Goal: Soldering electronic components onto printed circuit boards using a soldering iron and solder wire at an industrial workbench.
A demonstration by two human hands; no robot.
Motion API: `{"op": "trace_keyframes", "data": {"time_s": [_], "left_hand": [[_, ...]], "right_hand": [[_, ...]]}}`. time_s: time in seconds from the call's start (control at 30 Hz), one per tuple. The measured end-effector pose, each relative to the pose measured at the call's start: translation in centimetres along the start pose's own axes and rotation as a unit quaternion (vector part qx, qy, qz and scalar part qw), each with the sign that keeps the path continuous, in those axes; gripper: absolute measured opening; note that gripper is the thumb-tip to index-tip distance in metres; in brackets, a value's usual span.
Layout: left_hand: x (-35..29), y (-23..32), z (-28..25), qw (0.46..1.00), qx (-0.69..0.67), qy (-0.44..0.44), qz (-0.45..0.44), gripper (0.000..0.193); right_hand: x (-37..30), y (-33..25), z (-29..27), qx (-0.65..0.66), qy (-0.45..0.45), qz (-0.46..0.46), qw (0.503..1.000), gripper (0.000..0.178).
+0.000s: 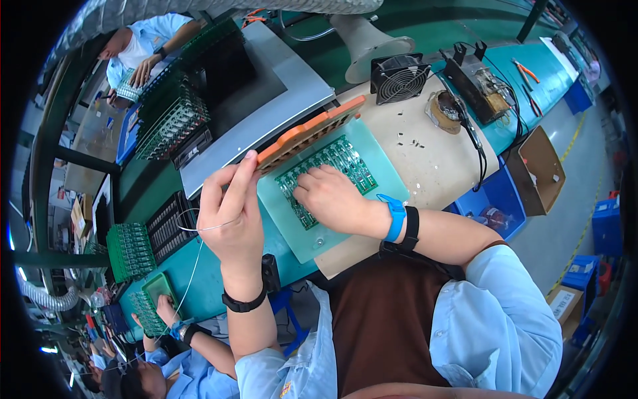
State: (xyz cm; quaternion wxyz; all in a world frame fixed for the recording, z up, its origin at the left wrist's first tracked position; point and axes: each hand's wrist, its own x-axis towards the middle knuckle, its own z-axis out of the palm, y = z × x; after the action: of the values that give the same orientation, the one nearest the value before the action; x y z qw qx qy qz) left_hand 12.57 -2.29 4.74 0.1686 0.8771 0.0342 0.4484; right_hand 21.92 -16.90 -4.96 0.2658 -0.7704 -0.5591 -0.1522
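Observation:
My left hand (234,207) pinches the near left end of an orange slotted frame (302,136), which stands tilted up on edge. A thin pale wire loops around this hand. Below the frame, a green circuit board panel (359,174) with rows of small parts lies on a pale green fixture plate (392,159). My right hand (332,199) is curled low over the middle of the panel, fingers bent and closed. Its fingertips are hidden, so what they hold cannot be made out. A blue wrist strap (396,219) circles my right wrist.
Behind the plate stand a black fan (400,78) and a soldering unit (480,83). Pliers (526,74) lie at the far right. A blue bin (495,206) is beside the bench's right edge. Racked boards (129,253) stand at left, near a co-worker's hands (166,310).

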Motion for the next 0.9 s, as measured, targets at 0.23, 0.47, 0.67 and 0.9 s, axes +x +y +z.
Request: {"op": "trace_keyframes", "data": {"time_s": [0.23,0.47,0.67,0.9], "left_hand": [[-0.2,0.7,-0.2,1.000,-0.009,-0.013,0.015,0.037],[-0.7,1.4,-0.5,0.999,0.023,-0.025,0.024,0.035],[-3.1,2.0,-1.8,0.992,0.050,-0.093,0.072,0.038],[-7.5,3.3,-1.8,0.969,0.082,-0.224,0.071,0.037]], "right_hand": [[-0.5,0.0,0.2,0.007,-0.004,-0.024,1.000,0.005],[-1.4,0.9,-0.2,0.024,-0.038,-0.002,0.999,0.009],[-5.1,2.2,-5.9,0.235,0.078,0.094,0.964,0.020],[-10.3,4.8,-9.1,0.596,-0.054,0.307,0.740,0.034]]}}
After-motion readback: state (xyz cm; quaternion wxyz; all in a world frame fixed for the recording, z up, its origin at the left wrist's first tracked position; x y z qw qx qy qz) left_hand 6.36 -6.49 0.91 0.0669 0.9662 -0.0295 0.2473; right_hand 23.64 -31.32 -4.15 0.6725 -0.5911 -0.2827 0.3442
